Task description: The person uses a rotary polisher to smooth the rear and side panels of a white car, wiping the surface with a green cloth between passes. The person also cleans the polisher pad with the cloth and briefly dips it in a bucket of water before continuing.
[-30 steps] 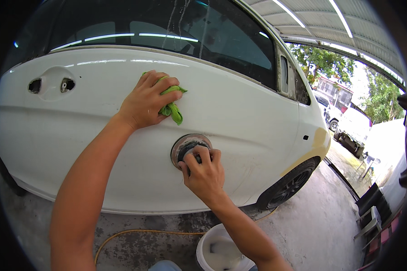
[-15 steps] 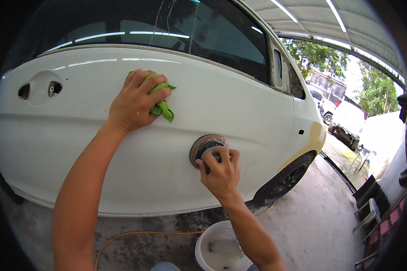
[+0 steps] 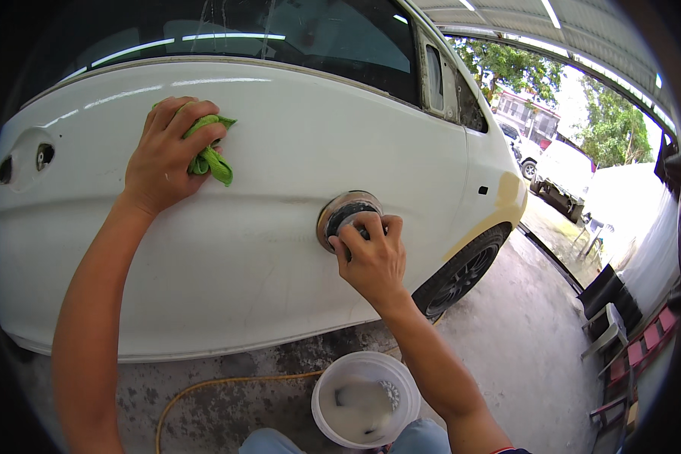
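Note:
A white car door (image 3: 227, 280) fills most of the head view. My left hand (image 3: 166, 151) rests against its upper part, fingers curled round a crumpled green cloth (image 3: 213, 165) that pokes out beside the thumb. Lower and to the right, my right hand (image 3: 374, 257) grips a round hand sanding pad (image 3: 333, 219) by its dark back. The pad's brownish disc lies against the door at the body crease; its working face is hidden.
Below the door stands a white bucket (image 3: 321, 408) of cloudy water with a dark piece in it. A yellow hose (image 3: 204, 387) crosses the wet floor behind it. The car's front wheel (image 3: 465, 276) is at right, and a plastic chair (image 3: 609, 329) stands farther right.
The view has shifted, so the car sits farther left and higher in it. The sanding pad has slid rightward along the door. My left hand keeps the cloth at about the same spot.

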The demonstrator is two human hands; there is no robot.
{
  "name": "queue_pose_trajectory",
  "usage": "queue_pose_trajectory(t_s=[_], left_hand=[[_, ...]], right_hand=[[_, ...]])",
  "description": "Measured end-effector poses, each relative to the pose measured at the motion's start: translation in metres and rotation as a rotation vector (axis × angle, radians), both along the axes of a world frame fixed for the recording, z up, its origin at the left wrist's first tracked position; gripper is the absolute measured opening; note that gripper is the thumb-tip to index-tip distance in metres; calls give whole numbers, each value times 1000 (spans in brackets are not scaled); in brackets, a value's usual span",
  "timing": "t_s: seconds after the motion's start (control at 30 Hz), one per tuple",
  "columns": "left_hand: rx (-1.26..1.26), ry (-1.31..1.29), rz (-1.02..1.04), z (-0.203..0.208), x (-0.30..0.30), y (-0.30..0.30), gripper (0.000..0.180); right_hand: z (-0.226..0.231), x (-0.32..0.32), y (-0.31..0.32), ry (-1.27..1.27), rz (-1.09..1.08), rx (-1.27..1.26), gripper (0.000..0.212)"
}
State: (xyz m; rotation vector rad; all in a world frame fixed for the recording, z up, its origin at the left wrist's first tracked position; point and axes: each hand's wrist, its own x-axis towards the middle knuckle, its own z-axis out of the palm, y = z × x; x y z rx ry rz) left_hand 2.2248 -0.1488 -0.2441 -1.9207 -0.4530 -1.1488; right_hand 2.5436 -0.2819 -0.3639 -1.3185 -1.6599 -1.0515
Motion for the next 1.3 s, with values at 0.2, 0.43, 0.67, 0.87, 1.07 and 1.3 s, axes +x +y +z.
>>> queue_pose_trajectory(t_s=[0.2, 0.43, 0.67, 0.87, 1.07, 1.3], left_hand=[[2, 0, 20, 0, 3, 0, 33], [1, 15, 42, 2, 2, 1, 33], [-8, 39, 27, 1, 2, 0, 28], [-2, 44, 50, -1, -2, 5, 28], [14, 37, 88, -1, 0, 8, 28], [2, 41, 46, -10, 33, 1, 38]], right_hand=[[11, 52, -2, 184, -142, 47, 21], [-23, -38, 1, 206, 52, 58, 21], [-9, -89, 5, 35, 199, -113, 24], [-10, -29, 5, 18, 76, -41, 24], [-17, 12, 2, 89, 7, 23, 18], [-24, 63, -5, 339, -157, -21, 19]])
